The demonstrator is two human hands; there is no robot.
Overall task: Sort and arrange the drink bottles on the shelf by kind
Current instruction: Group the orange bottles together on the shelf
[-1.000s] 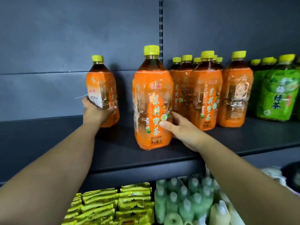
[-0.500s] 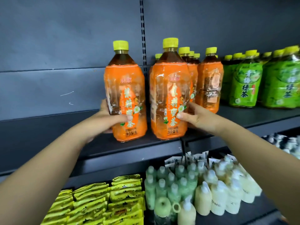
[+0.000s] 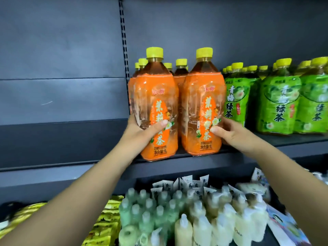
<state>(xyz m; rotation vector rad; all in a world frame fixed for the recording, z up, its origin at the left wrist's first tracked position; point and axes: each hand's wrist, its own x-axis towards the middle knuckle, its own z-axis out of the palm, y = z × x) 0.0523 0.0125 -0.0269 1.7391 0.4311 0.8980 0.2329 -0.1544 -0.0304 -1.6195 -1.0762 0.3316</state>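
1. While the left hand [image 3: 142, 133] grasps the lower half of one orange tea bottle [image 3: 158, 96], thumb across the label and fingers round its left side, that bottle stands upright at the front edge of the dark shelf [image 3: 62, 139]; whether its base rests there I cannot tell.
2. Just to its right, a second orange tea bottle [image 3: 204, 96] stands upright near the same front edge, close beside the first.
3. More orange bottles [image 3: 180, 71] with yellow caps stand in rows behind this pair.
4. The right hand [image 3: 236, 136] grasps the second bottle low on its right side, thumb on the label.
5. Green tea bottles [image 3: 278, 103] stand grouped further right on the same shelf, just beside the orange ones.
6. Below, blurred, sit yellow packets [image 3: 104, 226], small pale green bottles [image 3: 149, 213] and cream bottles [image 3: 202, 231].
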